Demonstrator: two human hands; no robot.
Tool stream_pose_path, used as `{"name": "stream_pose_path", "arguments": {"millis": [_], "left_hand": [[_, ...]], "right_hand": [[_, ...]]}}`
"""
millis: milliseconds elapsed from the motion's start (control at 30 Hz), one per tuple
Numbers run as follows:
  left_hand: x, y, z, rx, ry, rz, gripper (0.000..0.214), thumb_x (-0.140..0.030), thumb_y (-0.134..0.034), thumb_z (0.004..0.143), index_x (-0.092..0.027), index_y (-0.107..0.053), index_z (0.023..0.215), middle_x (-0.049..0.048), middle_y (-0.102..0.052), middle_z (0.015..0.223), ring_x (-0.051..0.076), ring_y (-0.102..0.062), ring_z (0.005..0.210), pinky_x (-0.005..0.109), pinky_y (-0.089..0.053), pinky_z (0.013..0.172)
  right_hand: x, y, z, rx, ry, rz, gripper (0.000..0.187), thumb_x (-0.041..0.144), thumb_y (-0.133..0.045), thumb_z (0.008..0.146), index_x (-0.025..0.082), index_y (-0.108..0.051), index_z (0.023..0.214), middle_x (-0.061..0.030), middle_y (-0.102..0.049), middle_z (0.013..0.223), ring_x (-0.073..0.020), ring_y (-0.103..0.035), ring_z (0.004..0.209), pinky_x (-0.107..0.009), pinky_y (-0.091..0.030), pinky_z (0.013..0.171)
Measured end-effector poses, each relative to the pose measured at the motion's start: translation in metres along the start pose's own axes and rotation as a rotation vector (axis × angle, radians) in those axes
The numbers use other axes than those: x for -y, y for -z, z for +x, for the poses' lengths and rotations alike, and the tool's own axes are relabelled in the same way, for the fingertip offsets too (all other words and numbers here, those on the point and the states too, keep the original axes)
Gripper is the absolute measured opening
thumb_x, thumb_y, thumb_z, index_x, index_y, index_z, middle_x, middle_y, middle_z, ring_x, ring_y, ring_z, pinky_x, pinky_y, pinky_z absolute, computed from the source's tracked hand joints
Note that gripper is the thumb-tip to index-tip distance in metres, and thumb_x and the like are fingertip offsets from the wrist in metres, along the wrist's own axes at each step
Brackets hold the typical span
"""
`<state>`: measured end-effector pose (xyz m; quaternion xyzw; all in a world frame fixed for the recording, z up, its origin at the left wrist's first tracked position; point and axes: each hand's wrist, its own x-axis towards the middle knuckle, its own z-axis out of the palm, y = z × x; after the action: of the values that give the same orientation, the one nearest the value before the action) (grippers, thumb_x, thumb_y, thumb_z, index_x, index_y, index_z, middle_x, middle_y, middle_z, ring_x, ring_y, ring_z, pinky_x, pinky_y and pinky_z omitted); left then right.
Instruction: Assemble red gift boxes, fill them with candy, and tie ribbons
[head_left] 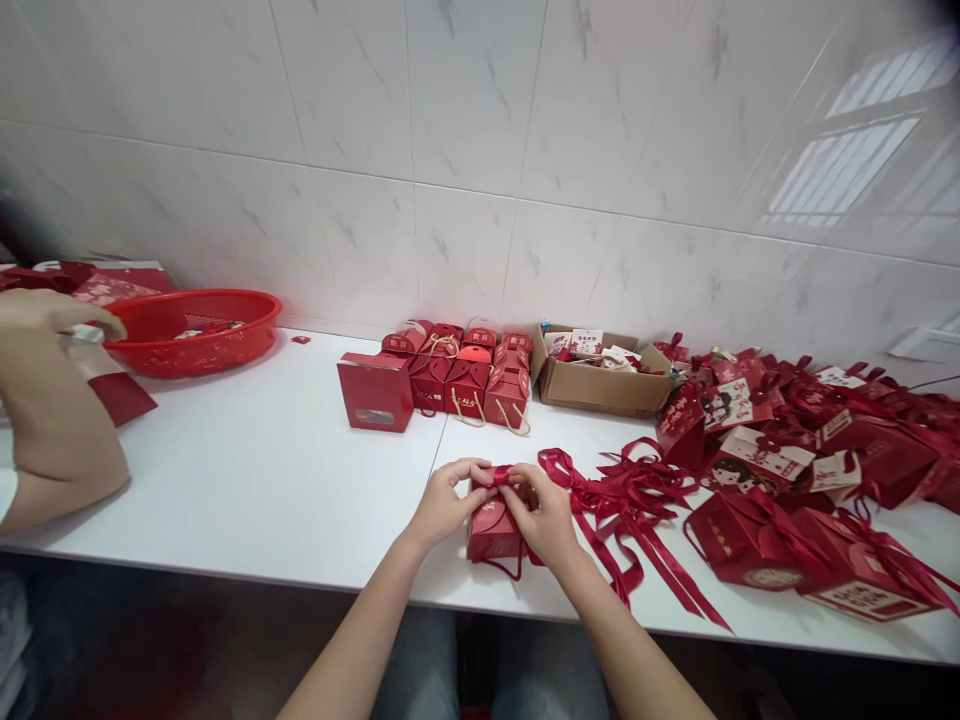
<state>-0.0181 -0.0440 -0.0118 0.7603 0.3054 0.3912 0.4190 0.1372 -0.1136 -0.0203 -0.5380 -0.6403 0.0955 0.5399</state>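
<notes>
A small red gift box [491, 532] stands on the white table in front of me, with a cord handle hanging at its front. Across its top runs a dark red ribbon [501, 475], pinched by both hands. My left hand [448, 500] has thumb and fingers closed on the ribbon from the left. From the right, my right hand [547, 515] grips it the same way, and its fingers hide part of the box's top. Just right of this hand lies a loose pile of dark red ribbons [626, 490].
Behind stand several red boxes [469, 375] and a cardboard carton [607, 385] of cards. Ribboned gift boxes [757, 560] are heaped at right. To the left are a red plastic basin [202, 345] and another person's arm [60, 420]. A tiled wall [465, 240] closes the back.
</notes>
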Motion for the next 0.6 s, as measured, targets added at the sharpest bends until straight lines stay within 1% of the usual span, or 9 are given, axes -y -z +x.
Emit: {"name": "stream_pose_path", "arguments": {"millis": [100, 167, 233, 300, 367, 467, 533, 600], "left_hand": [[-0.001, -0.001, -0.001, -0.014, -0.032, 0.045, 0.006, -0.017, -0.061, 0.076, -0.018, -0.060, 0.070, 0.0055, -0.070, 0.098, 0.019, -0.065, 0.098, 0.032, -0.049, 0.091], [-0.003, -0.003, -0.001, -0.032, -0.050, 0.085, 0.008, -0.015, -0.059, 0.076, -0.019, -0.059, 0.069, 0.0052, -0.071, 0.099, 0.020, -0.064, 0.101, 0.033, -0.048, 0.092], [-0.006, -0.004, -0.002, -0.051, -0.065, 0.138, 0.010, -0.013, -0.057, 0.076, -0.020, -0.059, 0.069, 0.0046, -0.071, 0.098, 0.022, -0.063, 0.103, 0.037, -0.045, 0.094], [-0.009, -0.004, -0.003, -0.065, -0.086, 0.196, 0.013, -0.009, -0.055, 0.075, -0.021, -0.060, 0.071, 0.0027, -0.072, 0.094, 0.022, -0.063, 0.101, 0.041, -0.041, 0.098], [-0.012, -0.005, -0.003, -0.077, -0.114, 0.246, 0.017, -0.007, -0.053, 0.075, -0.022, -0.061, 0.073, 0.0008, -0.071, 0.087, 0.021, -0.063, 0.093, 0.043, -0.039, 0.099], [-0.013, -0.008, -0.003, -0.102, -0.163, 0.299, 0.018, -0.007, -0.050, 0.076, -0.022, -0.059, 0.073, 0.0007, -0.069, 0.080, 0.020, -0.061, 0.085, 0.041, -0.042, 0.090], [-0.011, -0.010, -0.003, -0.115, -0.197, 0.320, 0.019, -0.007, -0.048, 0.079, -0.022, -0.060, 0.074, 0.0013, -0.067, 0.077, 0.020, -0.060, 0.083, 0.039, -0.042, 0.086], [-0.009, -0.011, -0.003, -0.122, -0.225, 0.332, 0.021, -0.008, -0.047, 0.081, -0.022, -0.061, 0.074, 0.0014, -0.067, 0.076, 0.019, -0.060, 0.080, 0.038, -0.042, 0.085]], "right_hand": [[-0.003, 0.001, 0.001, 0.026, 0.059, -0.013, 0.016, 0.018, -0.054, 0.087, 0.022, -0.064, 0.099, -0.0048, -0.070, 0.092, -0.0162, -0.065, 0.079, -0.028, -0.053, 0.071], [-0.005, 0.001, 0.001, 0.040, 0.086, -0.023, 0.018, 0.018, -0.053, 0.087, 0.022, -0.066, 0.100, -0.0055, -0.071, 0.094, -0.0178, -0.066, 0.085, -0.030, -0.053, 0.077], [-0.005, 0.002, 0.002, 0.049, 0.096, -0.035, 0.019, 0.018, -0.052, 0.088, 0.022, -0.067, 0.098, -0.0059, -0.071, 0.091, -0.0187, -0.065, 0.085, -0.032, -0.053, 0.078], [-0.004, 0.003, 0.003, 0.062, 0.092, -0.046, 0.020, 0.018, -0.051, 0.088, 0.022, -0.069, 0.096, -0.0066, -0.070, 0.089, -0.0191, -0.065, 0.082, -0.032, -0.053, 0.077], [-0.002, 0.006, 0.003, 0.080, 0.075, -0.055, 0.020, 0.018, -0.051, 0.089, 0.022, -0.070, 0.094, -0.0074, -0.068, 0.089, -0.0192, -0.064, 0.082, -0.032, -0.053, 0.076], [0.001, 0.009, 0.004, 0.098, 0.029, -0.068, 0.020, 0.018, -0.053, 0.088, 0.022, -0.072, 0.091, -0.0085, -0.064, 0.089, -0.0203, -0.061, 0.083, -0.035, -0.052, 0.077], [0.001, 0.011, 0.004, 0.094, -0.017, -0.077, 0.019, 0.019, -0.055, 0.086, 0.022, -0.073, 0.086, -0.0097, -0.063, 0.091, -0.0228, -0.059, 0.089, -0.039, -0.050, 0.082], [-0.001, 0.012, 0.004, 0.089, -0.076, -0.075, 0.016, 0.020, -0.057, 0.084, 0.022, -0.073, 0.083, -0.0111, -0.062, 0.099, -0.0259, -0.056, 0.099, -0.046, -0.045, 0.091]]}}
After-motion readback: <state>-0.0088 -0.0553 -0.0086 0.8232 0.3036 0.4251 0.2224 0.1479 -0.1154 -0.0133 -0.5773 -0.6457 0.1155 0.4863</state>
